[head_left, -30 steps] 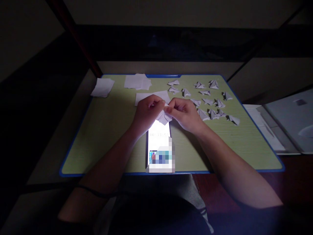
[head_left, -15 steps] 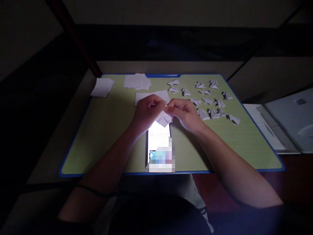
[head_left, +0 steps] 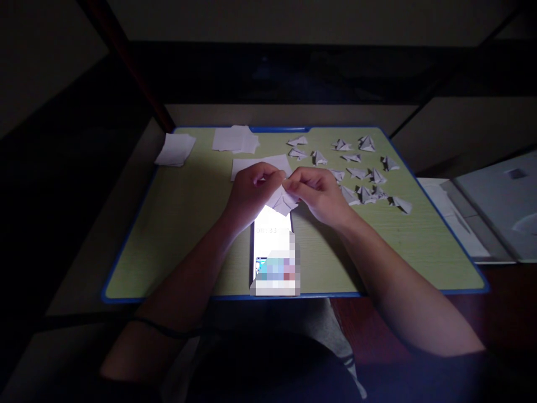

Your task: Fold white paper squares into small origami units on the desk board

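Observation:
Between my two hands is a partly folded piece of white paper (head_left: 283, 202), held above the top end of a lit phone (head_left: 272, 235). My left hand (head_left: 257, 187) pinches its upper left side, thumb and forefinger closed. Gripping the upper right side is my right hand (head_left: 315, 190), with its thumb pressed to the forefinger. The fingertips of both hands nearly meet, and they hide the paper's top edge. Behind my left hand a flat white sheet (head_left: 255, 165) lies on the table.
Several small folded paper pieces (head_left: 366, 144) lie spread over the back right of the green table (head_left: 176, 224), which has a blue rim. Paper stacks sit at the back left (head_left: 175, 150) and back middle (head_left: 235, 140). An open white box (head_left: 457, 224) stands beyond the right edge.
My hands have stayed in nearly the same place, still pinching the paper. The folded paper has tilted slightly and its lower tip has shifted a little to the right.

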A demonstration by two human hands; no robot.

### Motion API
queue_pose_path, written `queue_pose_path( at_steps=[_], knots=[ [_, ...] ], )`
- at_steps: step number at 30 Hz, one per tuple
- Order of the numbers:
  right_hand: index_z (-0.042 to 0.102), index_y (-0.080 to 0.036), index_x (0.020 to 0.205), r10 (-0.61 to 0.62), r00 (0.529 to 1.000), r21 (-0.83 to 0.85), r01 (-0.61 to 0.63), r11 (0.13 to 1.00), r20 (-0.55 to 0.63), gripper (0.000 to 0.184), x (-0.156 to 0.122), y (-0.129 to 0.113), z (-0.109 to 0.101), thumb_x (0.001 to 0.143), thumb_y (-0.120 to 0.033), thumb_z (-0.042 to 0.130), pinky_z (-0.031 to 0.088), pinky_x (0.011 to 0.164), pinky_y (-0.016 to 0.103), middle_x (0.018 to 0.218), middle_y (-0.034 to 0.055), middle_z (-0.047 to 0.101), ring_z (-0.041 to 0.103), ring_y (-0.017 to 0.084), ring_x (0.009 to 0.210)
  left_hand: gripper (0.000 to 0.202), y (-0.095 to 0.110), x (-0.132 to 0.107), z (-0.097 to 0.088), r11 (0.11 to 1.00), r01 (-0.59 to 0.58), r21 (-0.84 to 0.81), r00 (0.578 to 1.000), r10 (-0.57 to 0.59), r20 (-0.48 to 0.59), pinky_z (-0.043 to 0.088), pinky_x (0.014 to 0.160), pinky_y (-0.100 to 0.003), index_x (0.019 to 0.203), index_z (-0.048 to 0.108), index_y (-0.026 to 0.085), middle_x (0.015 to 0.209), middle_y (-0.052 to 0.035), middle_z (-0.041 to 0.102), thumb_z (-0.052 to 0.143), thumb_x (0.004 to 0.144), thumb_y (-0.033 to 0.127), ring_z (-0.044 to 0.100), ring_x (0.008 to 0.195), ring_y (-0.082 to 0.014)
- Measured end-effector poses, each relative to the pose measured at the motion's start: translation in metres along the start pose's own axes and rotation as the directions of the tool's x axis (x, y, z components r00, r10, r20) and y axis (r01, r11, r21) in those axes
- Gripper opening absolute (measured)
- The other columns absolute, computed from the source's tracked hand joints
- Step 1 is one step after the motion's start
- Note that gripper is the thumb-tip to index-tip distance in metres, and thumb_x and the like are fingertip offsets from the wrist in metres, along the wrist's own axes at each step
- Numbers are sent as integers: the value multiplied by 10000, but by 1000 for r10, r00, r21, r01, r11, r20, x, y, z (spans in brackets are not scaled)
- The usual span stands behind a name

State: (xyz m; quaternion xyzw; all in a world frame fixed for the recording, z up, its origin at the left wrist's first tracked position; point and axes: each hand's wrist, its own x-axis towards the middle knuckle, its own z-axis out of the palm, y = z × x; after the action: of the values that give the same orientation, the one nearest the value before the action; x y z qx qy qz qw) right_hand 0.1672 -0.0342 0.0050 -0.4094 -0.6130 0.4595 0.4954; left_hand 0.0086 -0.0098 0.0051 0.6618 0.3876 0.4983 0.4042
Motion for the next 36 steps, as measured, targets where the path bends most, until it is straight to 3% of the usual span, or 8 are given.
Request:
queue_pose_path(
  at_steps=[8,17,28,33,36],
  knots=[
    [544,-173,602,11,1000,-12,-11,1000,-22,328,0,-3,2,795,-358,734,237,498,257,556,-48,471,370,73,516,137,0,0,0,1000,11,2,999,-11,-33,471,608,-239,668,626,174,667,-2,655,610,732,294,564,627,-110],
    [564,-167,626,73,997,-26,-74,997,-19,427,2,-1,1,718,-512,799,252,495,254,568,-39,501,401,78,521,142,0,1,-2,999,-2,42,1000,2,5,466,602,-233,682,625,174,695,-7,668,583,767,281,576,647,-110],
    [594,-167,655,81,996,-30,-82,996,-42,407,3,0,0,708,-509,807,285,483,249,573,-38,530,429,83,514,131,3,1,-2,999,7,47,1000,-7,2,493,625,-223,688,632,174,714,-10,678,583,763,270,598,671,-110],
    [592,-171,648,71,996,-16,-72,997,-59,422,3,1,0,685,-523,823,288,479,250,570,-38,529,431,85,511,132,-1,0,-2,998,64,19,998,-64,-6,455,493,-214,718,643,177,671,-13,662,614,743,303,585,595,-119],
    [596,-174,654,71,995,-15,-72,997,-68,422,3,1,1,687,-529,821,288,481,250,572,-38,530,430,86,514,126,-1,0,-2,998,60,34,998,-59,-6,450,493,-209,716,641,177,678,-12,664,615,741,298,593,611,-120]
  ],
)
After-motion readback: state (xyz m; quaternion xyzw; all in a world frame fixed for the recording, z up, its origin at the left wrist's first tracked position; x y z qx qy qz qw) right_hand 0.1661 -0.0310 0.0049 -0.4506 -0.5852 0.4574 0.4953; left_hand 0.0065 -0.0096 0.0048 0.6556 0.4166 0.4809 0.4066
